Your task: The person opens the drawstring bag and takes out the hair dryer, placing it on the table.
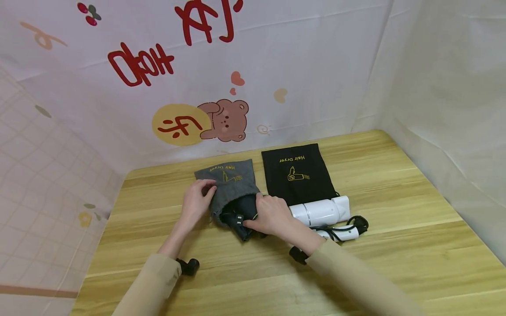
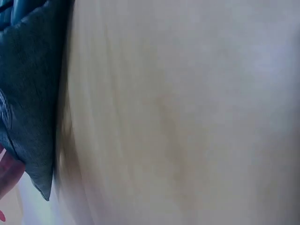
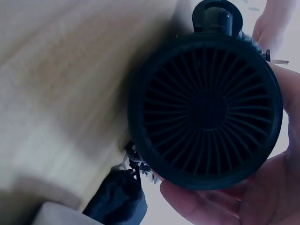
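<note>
A grey drawstring bag [image 1: 233, 191] printed "Hair Dryer" lies on the table with its mouth toward me. Inside that mouth sits part of a black hair dryer [image 1: 247, 204]; its plug [image 1: 239, 219] shows at the opening. My right hand [image 1: 274, 215] grips the dryer's rear end, and the right wrist view shows the round ribbed grille [image 3: 206, 110] with fingers curled around its rim. At the bag's left side, my left hand [image 1: 196, 199] holds the cloth between thumb and fingers. The left wrist view catches only the bag's side [image 2: 33, 84] and some fingertips.
A black "Hair Dryer" bag [image 1: 296, 175] lies flat at the back right. In front of it rests a white hair dryer [image 1: 320, 213] with its black cord [image 1: 360, 224] bundled, close to my right forearm. A printed cloth [image 1: 308, 66] hangs behind the wooden table [image 1: 395, 210].
</note>
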{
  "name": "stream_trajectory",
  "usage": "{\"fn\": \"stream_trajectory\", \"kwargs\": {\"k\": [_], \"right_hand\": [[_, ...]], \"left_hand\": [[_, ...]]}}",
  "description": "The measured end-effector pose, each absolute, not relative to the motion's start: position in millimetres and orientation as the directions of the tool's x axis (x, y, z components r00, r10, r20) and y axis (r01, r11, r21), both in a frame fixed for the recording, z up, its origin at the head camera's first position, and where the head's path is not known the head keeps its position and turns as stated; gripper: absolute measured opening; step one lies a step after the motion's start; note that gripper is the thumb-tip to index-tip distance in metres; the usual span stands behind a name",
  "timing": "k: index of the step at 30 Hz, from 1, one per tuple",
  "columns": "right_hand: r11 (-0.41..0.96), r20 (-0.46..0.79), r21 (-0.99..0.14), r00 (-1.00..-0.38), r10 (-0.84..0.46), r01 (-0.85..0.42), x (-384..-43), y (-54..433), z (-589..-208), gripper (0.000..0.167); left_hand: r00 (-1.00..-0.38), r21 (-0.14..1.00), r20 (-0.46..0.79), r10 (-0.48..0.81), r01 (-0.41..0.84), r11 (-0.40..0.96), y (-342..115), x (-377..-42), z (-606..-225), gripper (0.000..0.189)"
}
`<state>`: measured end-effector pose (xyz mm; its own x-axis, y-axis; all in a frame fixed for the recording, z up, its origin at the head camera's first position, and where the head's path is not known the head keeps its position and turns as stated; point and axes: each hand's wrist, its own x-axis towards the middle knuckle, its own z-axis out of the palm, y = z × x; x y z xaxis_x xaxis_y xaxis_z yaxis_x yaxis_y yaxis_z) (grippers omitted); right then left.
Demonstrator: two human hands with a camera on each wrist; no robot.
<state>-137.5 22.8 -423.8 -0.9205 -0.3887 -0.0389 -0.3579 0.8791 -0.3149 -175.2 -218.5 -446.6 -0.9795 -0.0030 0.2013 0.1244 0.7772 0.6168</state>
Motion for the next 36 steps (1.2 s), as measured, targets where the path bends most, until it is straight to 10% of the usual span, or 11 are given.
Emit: {"fn": "stream_trajectory", "kwargs": {"k": [11,36], "right_hand": [[0.888,-0.139,-0.287,-0.902,-0.408,-0.358,-144,20,-419,0.085],[0.861,0.001,-0.357,-0.922,-0.388,-0.363,-130,26,-410,0.065]], "left_hand": [[-0.989,0.638,0.022,-0.145,-0.097,0.764,-210,-147,-441,0.058],[-0.973,0.756,0.084,-0.217,-0.079,0.649,-216,-159,-449,0.030]]}}
